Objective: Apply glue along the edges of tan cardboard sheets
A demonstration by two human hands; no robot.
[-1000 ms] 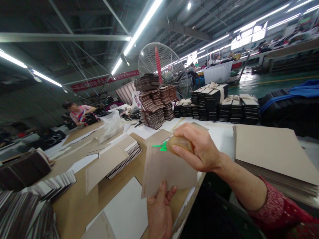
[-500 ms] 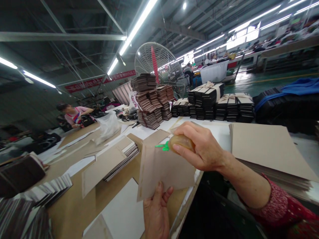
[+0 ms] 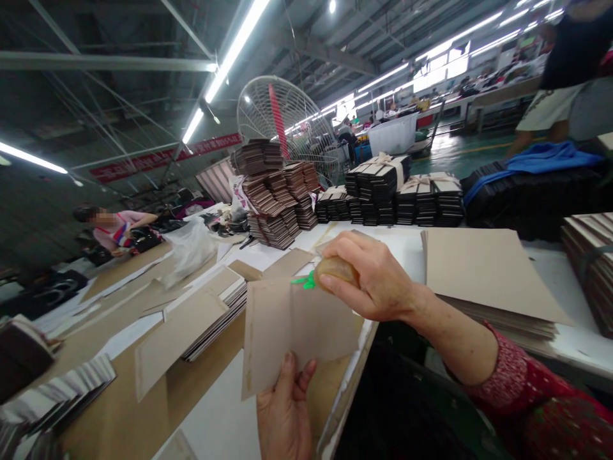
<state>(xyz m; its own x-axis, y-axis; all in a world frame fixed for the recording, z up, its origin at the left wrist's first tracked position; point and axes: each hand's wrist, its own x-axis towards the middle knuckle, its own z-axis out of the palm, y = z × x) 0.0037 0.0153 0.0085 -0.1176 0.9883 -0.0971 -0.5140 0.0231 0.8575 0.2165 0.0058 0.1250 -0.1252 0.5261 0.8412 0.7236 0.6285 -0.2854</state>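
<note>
The right hand (image 3: 366, 275) is bare; its deep-red fabric sleeve (image 3: 541, 396) has pale flecks, greenish patches and a densely speckled, pinkish cuff (image 3: 505, 361).

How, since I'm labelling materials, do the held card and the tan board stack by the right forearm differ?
The held card is tilted in the left hand; the board stack lies flat. The held card bears a yellowish strip along its left edge; the board stack's top shows none. The held card looks thin; the board stack has many layers. Both have tan faces.
</note>
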